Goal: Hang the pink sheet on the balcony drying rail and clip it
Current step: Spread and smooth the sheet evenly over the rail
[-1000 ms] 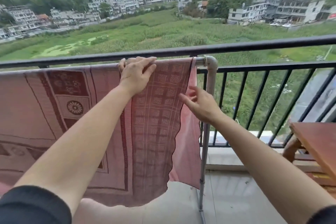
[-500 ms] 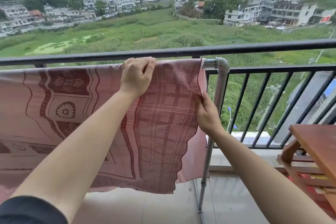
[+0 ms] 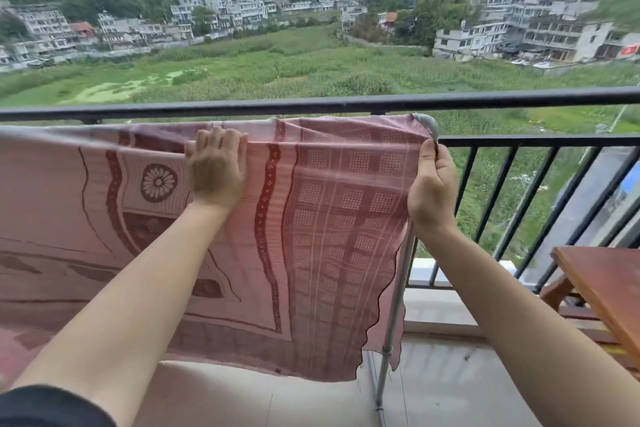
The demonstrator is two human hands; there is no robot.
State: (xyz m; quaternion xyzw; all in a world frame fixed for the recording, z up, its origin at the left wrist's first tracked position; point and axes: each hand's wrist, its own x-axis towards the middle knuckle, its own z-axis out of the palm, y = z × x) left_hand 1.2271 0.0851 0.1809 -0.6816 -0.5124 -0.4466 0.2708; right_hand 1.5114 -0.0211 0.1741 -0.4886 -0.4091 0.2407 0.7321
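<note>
The pink patterned sheet (image 3: 329,225) hangs over the grey drying rail, whose elbow corner (image 3: 427,123) shows at the sheet's top right. The rail's upright post (image 3: 391,333) drops behind the sheet's right edge. My left hand (image 3: 216,168) lies on the sheet's top fold with its fingers curled over the fold. My right hand (image 3: 431,187) pinches the sheet's right edge just below the rail's corner. No clip is in sight.
The black balcony railing (image 3: 346,104) runs right behind the drying rail. A wooden table (image 3: 602,288) stands at the right. Pale floor tiles (image 3: 433,392) lie below the sheet. Fields and buildings lie far below.
My right hand rose from the sheet's side edge to its top corner, drawing the cloth over the rail's end. My left hand slid left along the top fold.
</note>
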